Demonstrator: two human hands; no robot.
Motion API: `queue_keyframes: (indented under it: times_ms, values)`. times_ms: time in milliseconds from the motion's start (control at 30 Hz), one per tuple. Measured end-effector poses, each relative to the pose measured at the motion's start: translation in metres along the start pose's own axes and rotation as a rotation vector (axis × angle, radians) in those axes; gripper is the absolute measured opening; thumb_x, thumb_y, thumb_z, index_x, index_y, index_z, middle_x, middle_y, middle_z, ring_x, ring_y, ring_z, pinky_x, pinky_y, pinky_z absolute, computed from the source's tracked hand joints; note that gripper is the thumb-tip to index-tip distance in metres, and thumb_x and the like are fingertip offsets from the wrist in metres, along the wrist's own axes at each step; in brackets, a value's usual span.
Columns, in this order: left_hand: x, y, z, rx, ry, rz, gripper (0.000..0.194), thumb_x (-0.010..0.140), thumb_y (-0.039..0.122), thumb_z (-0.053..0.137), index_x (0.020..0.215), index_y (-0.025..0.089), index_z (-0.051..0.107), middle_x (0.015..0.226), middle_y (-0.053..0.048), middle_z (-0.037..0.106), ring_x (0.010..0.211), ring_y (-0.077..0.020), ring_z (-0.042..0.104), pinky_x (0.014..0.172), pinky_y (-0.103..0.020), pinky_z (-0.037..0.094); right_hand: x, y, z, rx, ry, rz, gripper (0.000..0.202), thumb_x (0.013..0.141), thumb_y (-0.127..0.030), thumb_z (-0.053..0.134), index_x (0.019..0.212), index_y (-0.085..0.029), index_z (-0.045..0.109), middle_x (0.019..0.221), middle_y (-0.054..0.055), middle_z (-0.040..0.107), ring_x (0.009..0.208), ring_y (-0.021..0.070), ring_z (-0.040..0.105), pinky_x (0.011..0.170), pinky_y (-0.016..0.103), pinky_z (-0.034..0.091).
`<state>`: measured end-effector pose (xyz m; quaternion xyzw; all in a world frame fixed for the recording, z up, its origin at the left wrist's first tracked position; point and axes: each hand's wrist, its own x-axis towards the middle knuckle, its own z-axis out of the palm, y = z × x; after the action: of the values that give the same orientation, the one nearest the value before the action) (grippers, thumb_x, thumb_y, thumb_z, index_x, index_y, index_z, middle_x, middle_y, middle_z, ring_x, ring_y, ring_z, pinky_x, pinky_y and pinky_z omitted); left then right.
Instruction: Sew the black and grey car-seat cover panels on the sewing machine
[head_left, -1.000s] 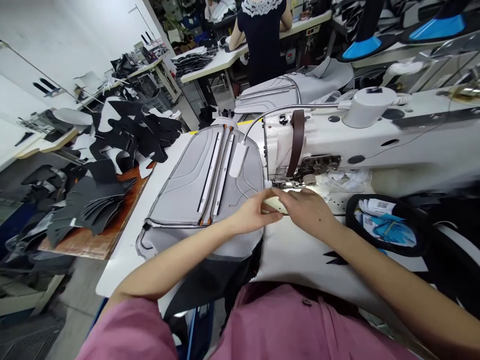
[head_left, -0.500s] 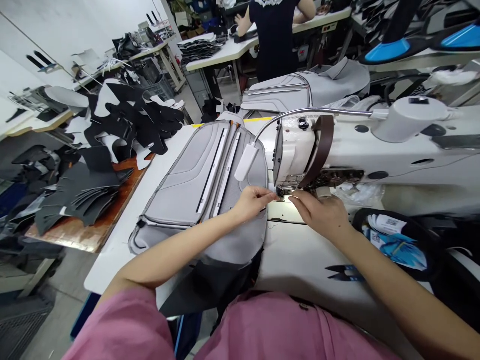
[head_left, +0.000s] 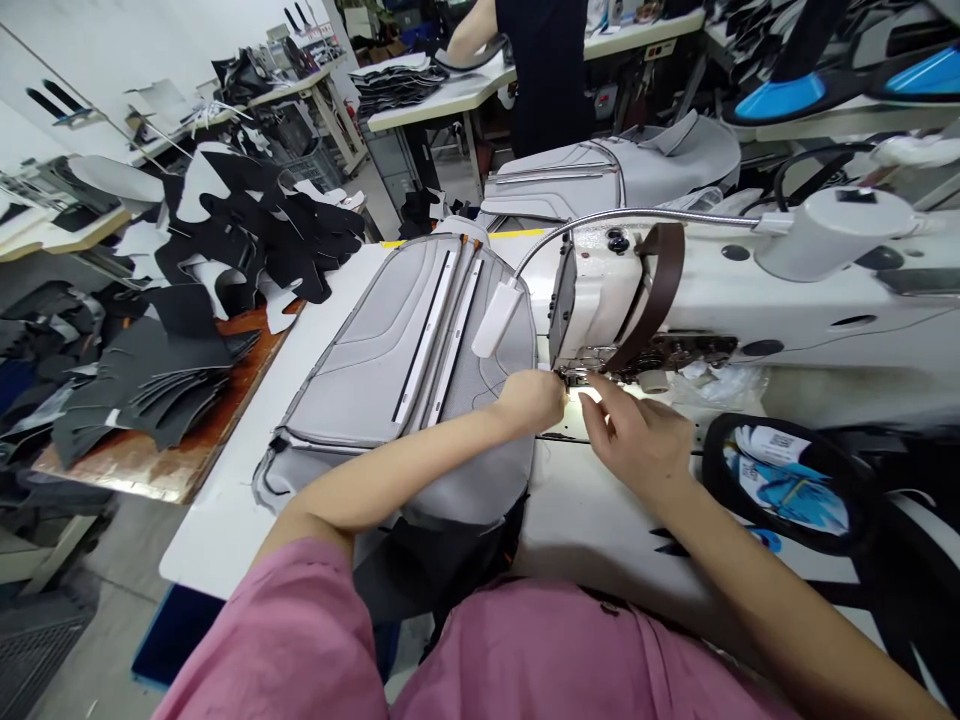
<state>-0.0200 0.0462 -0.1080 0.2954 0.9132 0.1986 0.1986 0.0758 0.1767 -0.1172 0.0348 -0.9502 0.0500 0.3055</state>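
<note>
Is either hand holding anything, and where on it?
Cannot tell: left hand and right hand are near the sewing machine; anything pinched is hidden or too small.

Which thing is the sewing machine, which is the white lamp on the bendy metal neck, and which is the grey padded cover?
Sewing machine (head_left: 802, 298): head view, on its white arm.
White lamp (head_left: 498, 318): head view, on its casing.
Grey padded cover (head_left: 373, 352): head view, on the panel left of its strips.

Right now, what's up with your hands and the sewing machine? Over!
Left hand, right hand: both close by the machine, grip unclear. Grey cover: lying left of machine. Lamp: hides part of cover.
</note>
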Motion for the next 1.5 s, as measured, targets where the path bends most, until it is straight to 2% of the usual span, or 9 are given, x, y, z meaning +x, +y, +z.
queue_keyframes:
  times_ms: [200,300,400,600,700,833,1000,1133,1500]
  values:
    - [-0.075,0.046,0.010,0.474,-0.205,0.296,0.023,0.080,0.010,0.050,0.094,0.007,0.066,0.091,-0.017,0.065,0.085,-0.0278,0.065,0.063,-0.033,0.050,-0.025,-0.003,0.003,0.499,-0.370,0.277,0.027,0.089,-0.037,0.049,0.080,-0.017,0.065,0.072,0.002,0.067,0.058,0.0141,0.058,0.053,0.024,0.036]
    - [-0.094,0.056,0.006,0.470,-0.137,0.404,0.025,0.088,0.022,0.044,0.095,0.010,0.064,0.103,-0.017,0.062,0.077,-0.0238,0.064,0.056,-0.031,0.049,-0.040,0.001,-0.004,0.694,-0.467,0.324,0.027,0.087,-0.033,0.048,0.068,-0.018,0.061,0.059,-0.001,0.061,0.053,0.0133,0.054,0.052,0.024,0.037]
    - [-0.080,0.050,-0.002,0.461,0.006,0.506,0.027,0.091,0.020,0.039,0.108,0.013,0.058,0.114,-0.013,0.059,0.088,-0.0207,0.062,0.062,-0.028,0.048,-0.060,0.011,-0.029,0.648,-0.481,0.314,0.026,0.088,-0.032,0.048,0.069,-0.019,0.061,0.059,-0.001,0.060,0.052,0.0127,0.053,0.052,0.024,0.038]
    - [-0.039,0.027,-0.004,0.413,-0.073,0.661,0.027,0.095,0.023,0.040,0.091,0.014,0.064,0.092,-0.009,0.063,0.091,-0.0195,0.056,0.076,-0.029,0.046,-0.109,0.045,-0.076,0.319,-0.486,0.112,0.025,0.091,-0.029,0.044,0.098,-0.018,0.065,0.096,0.008,0.068,0.083,0.0196,0.065,0.070,0.031,0.052]
    - [-0.042,0.017,-0.009,0.408,-0.007,0.606,0.028,0.095,0.021,0.039,0.089,0.012,0.065,0.091,-0.009,0.061,0.090,-0.0194,0.055,0.072,-0.028,0.044,-0.134,0.056,-0.077,0.061,-0.445,-0.092,0.036,0.085,-0.008,0.036,0.112,-0.011,0.060,0.109,0.014,0.064,0.096,0.0248,0.063,0.079,0.037,0.052]
    - [-0.050,-0.002,-0.016,0.455,-0.008,0.482,0.028,0.094,0.021,0.040,0.084,0.014,0.065,0.088,-0.008,0.061,0.082,-0.0167,0.057,0.060,-0.025,0.040,-0.149,0.059,-0.061,-0.081,-0.445,-0.154,0.040,0.081,0.001,0.034,0.111,-0.008,0.059,0.096,0.014,0.064,0.087,0.0240,0.062,0.079,0.037,0.051]
    - [-0.038,-0.022,-0.013,0.418,0.004,0.374,0.026,0.092,0.024,0.042,0.089,0.016,0.066,0.094,-0.006,0.061,0.072,-0.0138,0.059,0.055,-0.024,0.038,-0.114,0.040,-0.046,-0.057,-0.501,-0.032,0.027,0.092,-0.017,0.040,0.113,-0.012,0.056,0.094,0.009,0.062,0.071,0.0178,0.063,0.055,0.027,0.047]
    - [-0.028,-0.024,-0.005,0.401,0.007,0.355,0.025,0.091,0.024,0.043,0.088,0.015,0.066,0.095,-0.008,0.062,0.076,-0.0161,0.060,0.057,-0.025,0.040,-0.064,0.007,-0.035,-0.185,-0.570,0.030,0.039,0.095,-0.035,0.041,0.125,-0.012,0.050,0.092,0.010,0.060,0.065,0.0193,0.062,0.044,0.027,0.035]
    - [-0.027,-0.024,0.000,0.326,0.033,0.372,0.029,0.093,0.026,0.039,0.090,0.014,0.066,0.092,-0.009,0.060,0.075,-0.0168,0.060,0.058,-0.027,0.042,-0.023,-0.018,0.004,-0.163,-0.623,0.012,0.027,0.094,-0.028,0.039,0.103,-0.014,0.059,0.087,0.009,0.062,0.059,0.0166,0.061,0.045,0.028,0.020]
